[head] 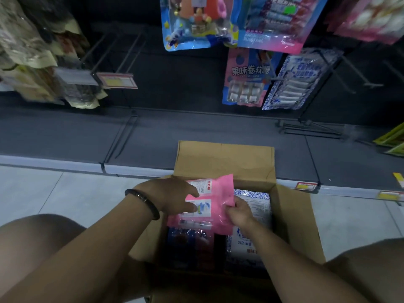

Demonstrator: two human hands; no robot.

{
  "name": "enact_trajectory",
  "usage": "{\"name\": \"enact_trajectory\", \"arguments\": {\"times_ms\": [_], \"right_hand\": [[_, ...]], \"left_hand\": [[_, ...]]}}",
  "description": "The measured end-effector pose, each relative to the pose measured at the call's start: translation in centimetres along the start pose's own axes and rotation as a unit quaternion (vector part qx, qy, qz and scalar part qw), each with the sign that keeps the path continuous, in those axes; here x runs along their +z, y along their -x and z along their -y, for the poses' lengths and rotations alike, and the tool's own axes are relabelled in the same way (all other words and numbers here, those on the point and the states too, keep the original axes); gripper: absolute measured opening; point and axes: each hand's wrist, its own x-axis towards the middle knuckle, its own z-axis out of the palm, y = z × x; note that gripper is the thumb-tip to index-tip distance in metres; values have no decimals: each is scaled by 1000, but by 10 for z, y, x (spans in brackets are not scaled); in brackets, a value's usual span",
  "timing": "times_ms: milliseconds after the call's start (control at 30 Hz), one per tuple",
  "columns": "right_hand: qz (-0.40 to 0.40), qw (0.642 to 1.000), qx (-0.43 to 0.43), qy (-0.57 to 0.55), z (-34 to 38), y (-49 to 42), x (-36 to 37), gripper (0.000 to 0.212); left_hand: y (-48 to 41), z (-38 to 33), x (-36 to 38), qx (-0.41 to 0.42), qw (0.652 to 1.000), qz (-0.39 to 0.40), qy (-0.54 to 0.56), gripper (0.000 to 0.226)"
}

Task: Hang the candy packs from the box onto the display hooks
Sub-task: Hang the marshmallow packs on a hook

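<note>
An open cardboard box [293, 217] stands on the floor between my knees. Over it I hold a pink candy pack [215, 193], back side up. My left hand [172, 196] grips its left edge, thumb and fingers laid across the label. My right hand [239, 212] pinches its right edge. Inside the box lie a blue-and-white patterned pack [254, 199] and dark blue and red packs [190, 243]. On the display hooks above hang a pink-and-blue pack [246, 79] and a blue-and-white pack [293, 82].
Bare metal hooks [122, 53] with a price tag [117, 79] stick out at the left centre, beside brownish snack bags [32, 62]. More colourful packs [269, 22] hang at the top. A dark base shelf [153, 136] runs behind the box. Pale floor tiles lie on either side.
</note>
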Motion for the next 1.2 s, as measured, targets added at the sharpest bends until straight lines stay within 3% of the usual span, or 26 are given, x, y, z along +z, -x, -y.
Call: {"name": "enact_trajectory", "arguments": {"times_ms": [67,167,333,400,467,567,667,733,800,867,933,967,1067,1133,1200], "right_hand": [[21,999,-41,-23,18,18,-9,24],[81,992,-98,-25,52,43,-31,20],[132,963,-206,114,122,86,-96,24],[146,946,-242,156,149,105,-120,24],[153,933,-275,177,173,125,-139,19],[111,928,-331,129,193,145,-153,11],[60,939,-338,-10,184,154,-155,22],[85,942,-316,-68,177,159,-154,37],[127,941,-310,-48,177,166,-148,40],[126,941,-313,-8,177,169,-139,29],[101,944,-314,0,178,168,-132,19],[88,946,-312,-5,178,167,-129,16],[1,945,-326,-30,181,163,-121,10],[-40,935,-343,-82,186,163,-112,9],[-4,926,-366,-95,191,166,-101,14]], "left_hand": [[3,3,-4,-4,1000,-16,10,58],[4,12,-9,-21,997,-69,32,61],[7,13,-12,-47,973,-216,67,84],[14,8,-14,-21,956,-245,162,94],[19,-1,-17,43,933,-241,265,77],[32,-25,-27,120,876,-252,392,25],[47,-44,-34,146,816,-271,490,18],[53,-52,-40,145,788,-285,526,18],[55,-58,-43,130,763,-302,557,20],[53,-61,-46,127,748,-306,576,21],[51,-67,-47,124,745,-329,567,32],[49,-70,-45,112,752,-367,536,48],[39,-76,-38,64,795,-513,315,103],[33,-86,-27,110,814,-499,277,112],[31,-96,-21,165,801,-459,347,116]]}}
